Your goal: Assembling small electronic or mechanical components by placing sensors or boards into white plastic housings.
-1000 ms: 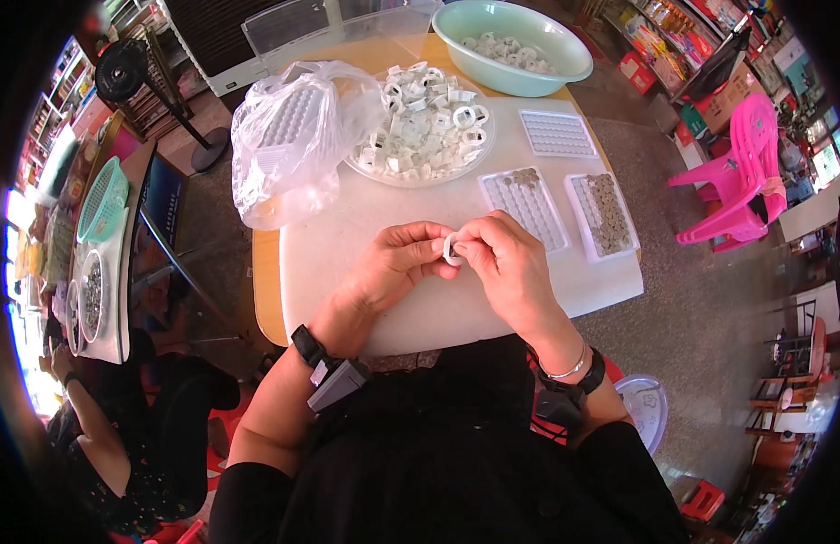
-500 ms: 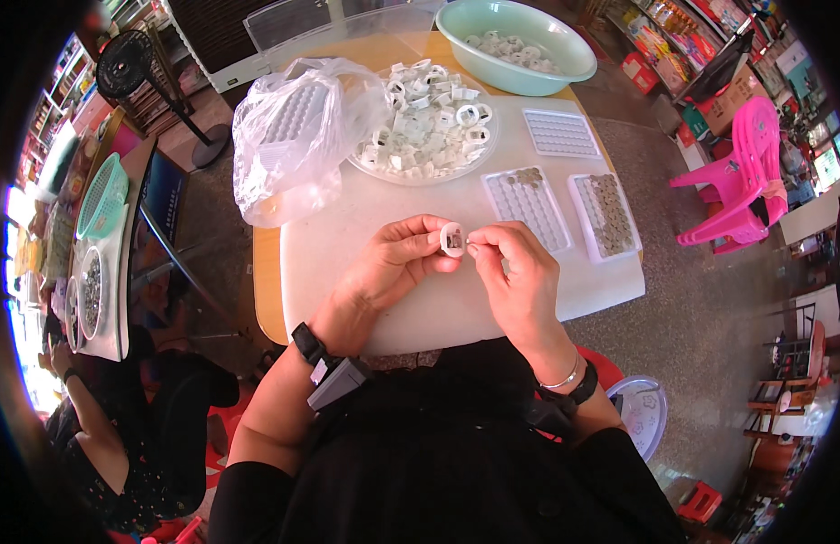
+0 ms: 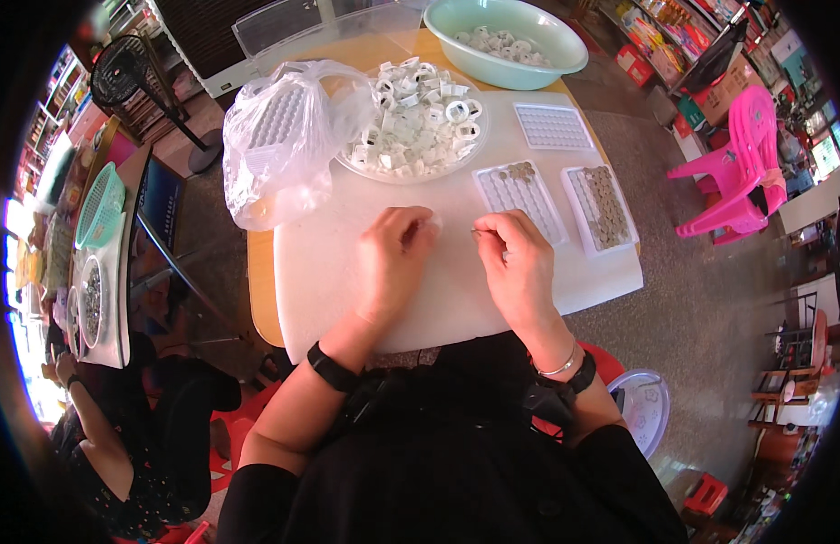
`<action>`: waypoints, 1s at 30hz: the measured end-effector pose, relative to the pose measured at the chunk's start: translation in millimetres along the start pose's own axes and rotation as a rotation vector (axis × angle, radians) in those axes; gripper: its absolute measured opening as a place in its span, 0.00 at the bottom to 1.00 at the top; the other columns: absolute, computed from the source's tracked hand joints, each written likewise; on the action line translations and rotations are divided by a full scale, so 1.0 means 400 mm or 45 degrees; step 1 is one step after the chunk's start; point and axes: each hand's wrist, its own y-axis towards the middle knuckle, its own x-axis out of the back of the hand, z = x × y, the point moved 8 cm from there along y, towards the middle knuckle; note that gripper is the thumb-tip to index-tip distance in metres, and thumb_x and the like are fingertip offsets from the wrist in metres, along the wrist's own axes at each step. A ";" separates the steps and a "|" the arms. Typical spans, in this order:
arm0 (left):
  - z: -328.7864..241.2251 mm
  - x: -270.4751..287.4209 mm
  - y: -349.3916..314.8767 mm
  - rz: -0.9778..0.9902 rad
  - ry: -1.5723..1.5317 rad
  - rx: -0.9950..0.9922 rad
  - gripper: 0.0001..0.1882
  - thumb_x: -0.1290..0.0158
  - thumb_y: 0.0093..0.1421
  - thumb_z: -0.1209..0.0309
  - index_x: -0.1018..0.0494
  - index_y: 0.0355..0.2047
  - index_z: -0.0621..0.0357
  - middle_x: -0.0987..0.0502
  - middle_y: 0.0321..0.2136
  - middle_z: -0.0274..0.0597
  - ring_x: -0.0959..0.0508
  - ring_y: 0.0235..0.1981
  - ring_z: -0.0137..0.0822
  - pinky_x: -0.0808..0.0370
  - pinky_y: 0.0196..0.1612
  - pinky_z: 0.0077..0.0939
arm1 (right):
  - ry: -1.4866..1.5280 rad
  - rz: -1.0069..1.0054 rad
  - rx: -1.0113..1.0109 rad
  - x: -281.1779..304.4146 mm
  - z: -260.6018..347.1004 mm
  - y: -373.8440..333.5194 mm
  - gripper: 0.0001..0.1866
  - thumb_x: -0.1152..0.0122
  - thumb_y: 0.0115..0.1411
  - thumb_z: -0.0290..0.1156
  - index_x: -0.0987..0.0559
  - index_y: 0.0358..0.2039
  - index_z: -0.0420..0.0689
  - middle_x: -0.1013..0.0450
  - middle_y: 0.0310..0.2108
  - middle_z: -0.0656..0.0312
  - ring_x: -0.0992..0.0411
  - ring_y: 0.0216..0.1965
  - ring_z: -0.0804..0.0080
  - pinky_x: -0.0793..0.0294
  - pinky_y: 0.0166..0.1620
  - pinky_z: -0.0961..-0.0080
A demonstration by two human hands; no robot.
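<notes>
Over the white board [image 3: 329, 308], my left hand [image 3: 393, 258] is turned with its back up, fingers curled round a small white plastic piece [image 3: 436, 220] that is mostly hidden. My right hand [image 3: 518, 263] is a short way to the right, pinching a tiny dark thin thing [image 3: 477, 232] too small to name. Ahead of my hands, a round clear tray [image 3: 347, 163] is heaped with white ring-shaped plastic pieces [image 3: 415, 118]. To the right, one white tray [image 3: 529, 204] has a few small grey discs [image 3: 519, 170], and another tray [image 3: 574, 177] is mostly covered with them.
A crumpled clear bag [image 3: 279, 172] with trays lies at left. Behind are a green basin [image 3: 565, 68] with white pieces and another white tray [image 3: 554, 127]. Pink chairs [image 3: 746, 163] stand right; a black fan [image 3: 130, 77] and a seated person [image 3: 98, 435] are left.
My left hand has rolled over, so the white piece that faced up is now mostly hidden. My hands have moved apart. The view has shifted slightly.
</notes>
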 end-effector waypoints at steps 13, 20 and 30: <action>0.051 -0.051 -0.010 0.596 -1.751 0.503 0.12 0.51 0.62 0.73 0.29 0.43 0.68 0.24 0.36 0.45 0.23 0.37 0.34 0.25 0.41 0.24 | 0.264 -0.033 0.121 -0.009 0.096 0.021 0.06 0.43 0.51 0.16 0.25 0.31 0.39 0.28 0.28 0.56 0.27 0.27 0.62 0.28 0.29 0.73; 0.041 -0.055 -0.016 0.682 -1.742 0.508 0.12 0.52 0.62 0.73 0.29 0.43 0.68 0.24 0.36 0.45 0.23 0.36 0.33 0.25 0.41 0.24 | 0.046 0.001 0.273 -0.006 0.135 0.007 0.10 0.41 0.49 0.16 0.25 0.32 0.42 0.32 0.28 0.60 0.30 0.30 0.62 0.29 0.31 0.68; 0.039 -0.059 -0.021 0.751 -1.785 0.505 0.12 0.51 0.62 0.72 0.29 0.43 0.68 0.24 0.36 0.45 0.23 0.36 0.34 0.24 0.39 0.24 | 0.019 0.078 0.273 -0.005 0.140 -0.001 0.08 0.42 0.51 0.16 0.25 0.32 0.39 0.30 0.31 0.57 0.29 0.31 0.61 0.29 0.32 0.69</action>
